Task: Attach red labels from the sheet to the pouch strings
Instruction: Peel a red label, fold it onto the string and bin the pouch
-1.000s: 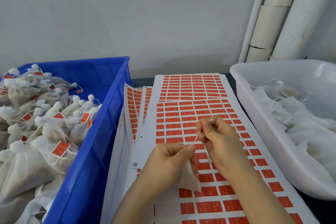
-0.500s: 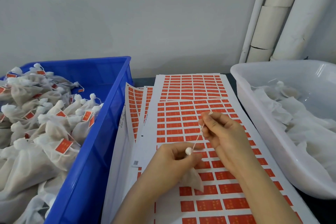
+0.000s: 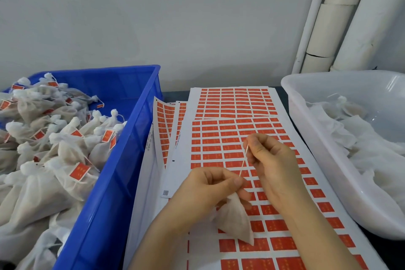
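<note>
Where the scene begins at the left, a blue rectangular plastic crate [image 3: 131, 138] is seen on the dark table [image 3: 173, 94]. It is filled with tied white mesh pouches [image 3: 65, 160] whose strings already carry red labels. Just right of the crate, several white paper sheets printed with rows of red rectangular labels [image 3: 208, 140] are spread in an overlapping stack that runs from near to far. Some label places in the near rows of the top sheet are seen to be bare.

Above the near part of the top sheet, a small white mesh pouch [image 3: 236, 219] is held by the left hand [image 3: 210, 186]. Its neck is pinched between the thumb and fingers [image 3: 235, 181], and its body hangs below them. A thin pale string [image 3: 243, 160] is drawn taut from the neck, upward and slightly to the right. Its upper end is pinched by the fingers [image 3: 256, 138] of the right hand [image 3: 269, 160], the remaining fingers being curled. No label is seen on this string.

Further right, close beside the sheets, a white translucent plastic tub [image 3: 324, 160] is placed, in which unlabelled white pouches [image 3: 361, 144] are heaped. At the far right, white pipes [image 3: 350, 17] are set against the grey wall.
</note>
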`<state>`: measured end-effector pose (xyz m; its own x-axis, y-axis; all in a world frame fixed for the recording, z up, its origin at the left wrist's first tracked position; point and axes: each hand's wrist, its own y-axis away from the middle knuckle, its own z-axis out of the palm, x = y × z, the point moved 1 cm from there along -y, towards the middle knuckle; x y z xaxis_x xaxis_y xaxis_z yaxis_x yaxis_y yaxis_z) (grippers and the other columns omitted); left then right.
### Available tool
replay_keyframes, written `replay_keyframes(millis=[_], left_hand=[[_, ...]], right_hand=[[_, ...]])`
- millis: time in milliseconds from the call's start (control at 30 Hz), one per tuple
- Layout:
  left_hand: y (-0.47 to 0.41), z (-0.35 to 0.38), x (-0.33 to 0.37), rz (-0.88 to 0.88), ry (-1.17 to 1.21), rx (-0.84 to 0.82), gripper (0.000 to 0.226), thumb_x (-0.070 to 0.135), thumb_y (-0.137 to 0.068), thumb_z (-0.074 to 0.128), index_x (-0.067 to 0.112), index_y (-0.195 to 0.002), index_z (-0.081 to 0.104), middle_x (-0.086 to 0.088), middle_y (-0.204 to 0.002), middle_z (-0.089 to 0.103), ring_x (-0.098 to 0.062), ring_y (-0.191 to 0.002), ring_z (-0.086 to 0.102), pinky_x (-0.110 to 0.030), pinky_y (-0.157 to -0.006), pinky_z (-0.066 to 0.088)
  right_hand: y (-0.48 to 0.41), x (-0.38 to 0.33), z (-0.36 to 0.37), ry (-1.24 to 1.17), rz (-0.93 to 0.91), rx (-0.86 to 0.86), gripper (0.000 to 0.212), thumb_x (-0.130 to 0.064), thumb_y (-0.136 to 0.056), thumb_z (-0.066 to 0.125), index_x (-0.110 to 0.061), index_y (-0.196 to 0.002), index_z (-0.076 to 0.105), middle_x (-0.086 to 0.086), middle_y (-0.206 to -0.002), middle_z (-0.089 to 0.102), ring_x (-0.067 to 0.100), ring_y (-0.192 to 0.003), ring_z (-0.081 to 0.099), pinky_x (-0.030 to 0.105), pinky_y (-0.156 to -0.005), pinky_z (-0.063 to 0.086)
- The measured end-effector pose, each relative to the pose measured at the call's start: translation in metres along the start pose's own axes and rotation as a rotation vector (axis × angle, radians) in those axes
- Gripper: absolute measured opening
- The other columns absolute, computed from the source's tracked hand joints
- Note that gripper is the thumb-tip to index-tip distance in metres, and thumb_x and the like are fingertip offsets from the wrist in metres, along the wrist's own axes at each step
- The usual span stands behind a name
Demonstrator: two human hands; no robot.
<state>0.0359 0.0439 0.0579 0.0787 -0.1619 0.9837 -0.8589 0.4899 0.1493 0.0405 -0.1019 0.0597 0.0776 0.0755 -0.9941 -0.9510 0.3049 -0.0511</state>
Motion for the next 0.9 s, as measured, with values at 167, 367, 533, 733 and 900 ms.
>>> replay_keyframes(millis=[167, 367, 533, 733, 900], left_hand=[[0.001, -0.002, -0.001, 0.000, 0.048, -0.011, 0.019, 0.042, -0.079, 0.060, 0.029, -0.092, 0.068, -0.003, -0.085, 0.075, -0.020, -0.079, 0.073, -0.026, -0.069, 0.058], [-0.003, -0.012, -0.005, -0.005, 0.033, 0.239, 0.015, 0.033, -0.083, 0.063, 0.021, -0.084, 0.072, 0.005, -0.078, 0.075, -0.015, -0.067, 0.071, -0.023, -0.058, 0.057], [-0.007, -0.025, -0.019, -0.115, -0.297, 0.585, 0.017, 0.041, -0.086, 0.062, 0.029, -0.092, 0.071, 0.018, -0.095, 0.070, -0.007, -0.084, 0.065, -0.019, -0.074, 0.053], [-0.003, -0.025, -0.021, -0.257, -0.672, 0.712, 0.028, 0.048, -0.089, 0.054, 0.033, -0.112, 0.062, 0.007, -0.122, 0.062, -0.015, -0.096, 0.062, -0.035, -0.087, 0.055], [-0.002, -0.026, -0.018, -0.204, -0.476, 0.728, 0.011, 0.041, -0.091, 0.055, 0.033, -0.097, 0.058, 0.007, -0.120, 0.062, -0.010, -0.091, 0.056, -0.022, -0.076, 0.047]], right_hand=[[0.006, -0.001, 0.008, 0.141, -0.141, -0.084, 0.030, -0.054, -0.065, 0.056, -0.032, -0.081, 0.068, -0.016, -0.073, 0.068, 0.002, -0.072, 0.065, 0.012, -0.059, 0.051], [0.004, 0.006, 0.012, 0.189, -0.176, -0.051, 0.024, -0.057, -0.065, 0.056, -0.042, -0.081, 0.066, -0.026, -0.080, 0.068, -0.006, -0.078, 0.063, 0.002, -0.056, 0.045], [-0.002, 0.028, 0.016, 0.701, -0.131, 0.007, 0.036, -0.051, -0.085, 0.050, -0.044, -0.121, 0.048, -0.023, -0.123, 0.052, -0.005, -0.101, 0.052, 0.008, -0.076, 0.046], [0.002, 0.056, 0.023, 1.170, -0.115, -0.077, 0.085, -0.074, -0.077, 0.035, -0.043, -0.136, -0.017, -0.005, -0.157, -0.004, 0.021, -0.144, 0.001, 0.037, -0.110, -0.001], [0.002, 0.057, 0.022, 1.171, -0.128, -0.120, 0.095, -0.082, -0.063, 0.027, -0.045, -0.134, -0.024, -0.006, -0.157, -0.007, 0.020, -0.144, -0.004, 0.038, -0.112, -0.004]])
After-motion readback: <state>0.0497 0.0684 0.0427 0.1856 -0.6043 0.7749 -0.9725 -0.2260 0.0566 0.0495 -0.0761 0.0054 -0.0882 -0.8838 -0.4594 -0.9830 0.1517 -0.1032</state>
